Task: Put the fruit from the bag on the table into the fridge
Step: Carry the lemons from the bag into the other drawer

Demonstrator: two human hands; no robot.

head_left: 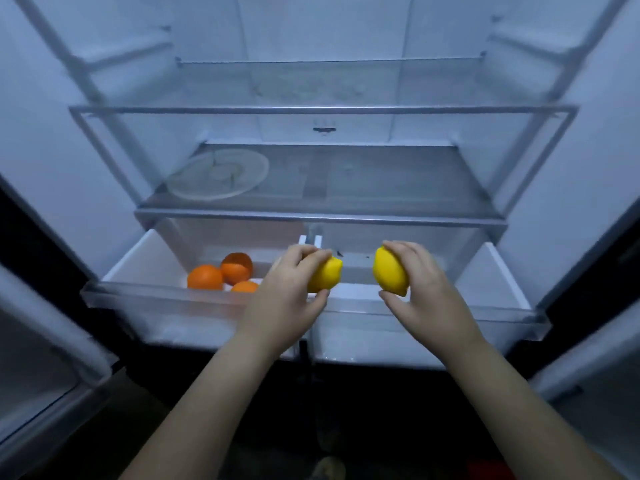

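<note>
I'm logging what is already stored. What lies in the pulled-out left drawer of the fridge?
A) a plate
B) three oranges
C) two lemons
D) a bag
B: three oranges lie in the left drawer, while the left hand grips the left lemon and the right hand grips the right lemon, both above the drawers.

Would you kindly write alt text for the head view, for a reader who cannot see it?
At an open fridge, the left hand grips the left lemon and the right hand the right lemon, above the pulled-out drawers. Three oranges lie in the left drawer; a round clear disc lies on the shelf above.
</note>
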